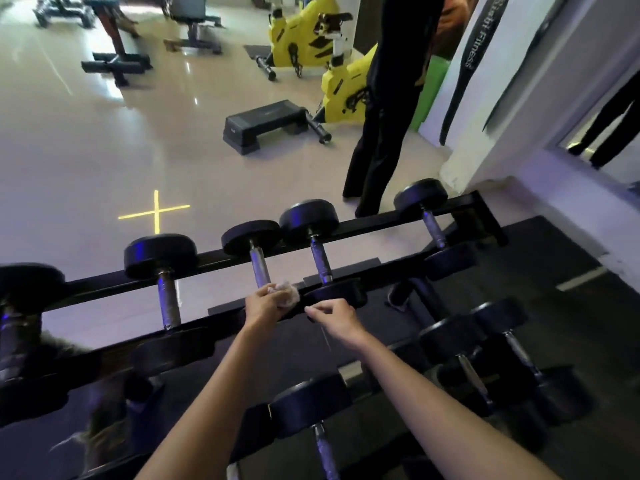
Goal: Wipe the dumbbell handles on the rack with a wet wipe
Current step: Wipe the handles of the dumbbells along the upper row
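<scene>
On the dumbbell rack's (pixel 374 221) upper tier, the left hand (pixel 266 304) grips a crumpled wet wipe (pixel 288 292) against the near end of a dumbbell handle (pixel 259 268). The right hand (pixel 334 318) is just beside it, at the neighbouring dumbbell's near head (pixel 337 292). Its fingers are curled, and whether they pinch anything cannot be determined.

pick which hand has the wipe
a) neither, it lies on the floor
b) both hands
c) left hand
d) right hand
c: the left hand grips the crumpled wipe at the near end of a dumbbell handle on the rack, while the right hand is beside it, off the wipe.
</scene>
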